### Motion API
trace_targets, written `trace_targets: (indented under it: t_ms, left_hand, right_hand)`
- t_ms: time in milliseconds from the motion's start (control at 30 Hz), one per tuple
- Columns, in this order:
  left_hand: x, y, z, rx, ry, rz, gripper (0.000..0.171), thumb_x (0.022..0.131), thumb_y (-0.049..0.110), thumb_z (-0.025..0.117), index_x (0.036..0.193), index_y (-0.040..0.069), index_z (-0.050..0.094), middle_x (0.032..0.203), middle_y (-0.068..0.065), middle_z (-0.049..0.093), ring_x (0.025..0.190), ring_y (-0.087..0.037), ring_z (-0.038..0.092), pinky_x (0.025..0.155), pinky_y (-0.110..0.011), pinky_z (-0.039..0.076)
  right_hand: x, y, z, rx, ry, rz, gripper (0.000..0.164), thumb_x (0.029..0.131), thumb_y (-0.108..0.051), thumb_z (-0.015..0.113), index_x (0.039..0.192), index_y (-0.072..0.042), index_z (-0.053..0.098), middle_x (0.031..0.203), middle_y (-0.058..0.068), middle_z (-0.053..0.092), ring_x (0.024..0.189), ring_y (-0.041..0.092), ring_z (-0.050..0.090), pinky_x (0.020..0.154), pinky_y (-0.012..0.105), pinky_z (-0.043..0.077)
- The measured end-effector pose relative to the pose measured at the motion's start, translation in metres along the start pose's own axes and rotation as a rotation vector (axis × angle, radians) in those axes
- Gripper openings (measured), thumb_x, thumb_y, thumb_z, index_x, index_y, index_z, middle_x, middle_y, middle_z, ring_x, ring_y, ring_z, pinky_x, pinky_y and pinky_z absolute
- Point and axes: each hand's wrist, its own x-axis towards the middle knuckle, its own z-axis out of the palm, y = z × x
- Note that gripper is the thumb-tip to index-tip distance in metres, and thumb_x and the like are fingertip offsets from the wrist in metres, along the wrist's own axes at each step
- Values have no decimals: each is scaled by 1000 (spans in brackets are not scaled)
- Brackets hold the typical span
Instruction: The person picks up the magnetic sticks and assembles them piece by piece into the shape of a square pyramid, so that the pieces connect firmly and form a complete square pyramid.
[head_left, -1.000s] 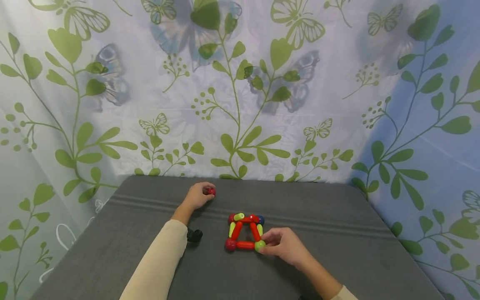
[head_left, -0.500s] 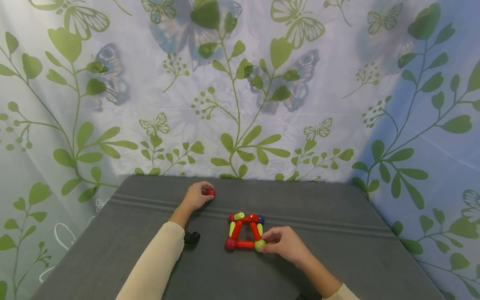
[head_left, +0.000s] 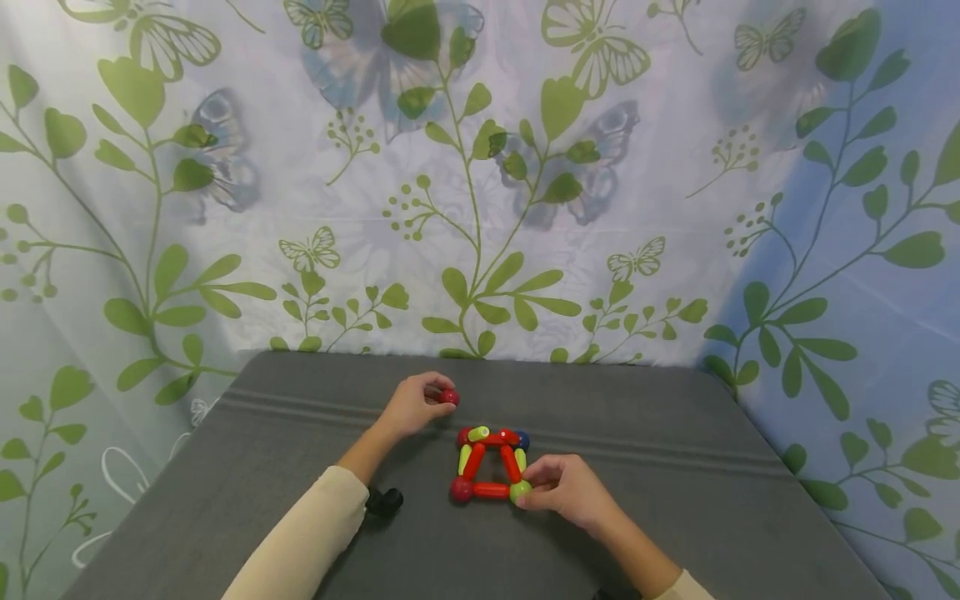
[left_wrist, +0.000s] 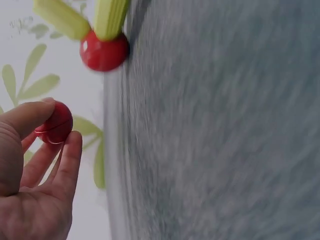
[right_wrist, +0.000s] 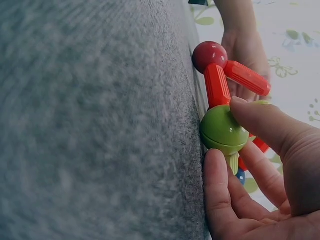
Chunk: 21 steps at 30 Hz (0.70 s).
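Observation:
My left hand [head_left: 414, 406] pinches a red ball [left_wrist: 56, 123] between thumb and fingertips, held up to the left of and behind a frame of toy rods and balls. That frame has red rods [head_left: 491, 491] and yellow-green rods [left_wrist: 111, 19] joined at balls: a red ball [head_left: 461, 489] at front left, a blue ball [head_left: 522, 439] at back right, another red one at back left. At the front right corner my right hand [head_left: 572, 493] grips the green ball [right_wrist: 224, 128] with thumb and fingers. Some rods lean inward and up, their upper ends free.
The structure stands on a grey cloth-covered table [head_left: 675, 467]. Behind it hangs a curtain [head_left: 480, 183] printed with leaves and butterflies. A black object [head_left: 385, 502] shows at the left forearm.
My left hand has moved right and slightly toward the near side with the red ball, closer to the frame. My right hand has stayed at the green ball.

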Motion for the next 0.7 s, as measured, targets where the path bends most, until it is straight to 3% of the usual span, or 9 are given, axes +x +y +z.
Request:
trace_targets:
  t_ms: [200, 500, 700]
  left_hand:
    - [-12, 14, 7, -68, -52, 106, 30, 89, 12, 81, 117, 12, 72, 108, -5, 74, 100, -20, 71, 89, -39, 60]
    - [-34, 42, 15, -189, -100, 132, 31, 89, 9, 80, 118, 11, 71, 113, -8, 73, 103, -21, 71, 90, -32, 60]
    - [-42, 54, 20, -188, -110, 215, 34, 88, 12, 81, 121, 9, 71, 114, -7, 74, 104, -24, 71, 95, -45, 58]
  right_hand:
    - [0, 0, 1, -13, 10, -3, 32, 78, -10, 88, 104, 0, 74, 93, 8, 75, 81, 16, 67, 68, 27, 56]
    - [0, 1, 0, 1, -13, 12, 32, 80, -13, 88, 104, 0, 73, 94, 8, 75, 81, 15, 68, 69, 29, 57]
    - [0, -1, 0, -6, -14, 10, 31, 81, -13, 87, 106, 0, 73, 94, 8, 76, 81, 17, 67, 69, 30, 57]
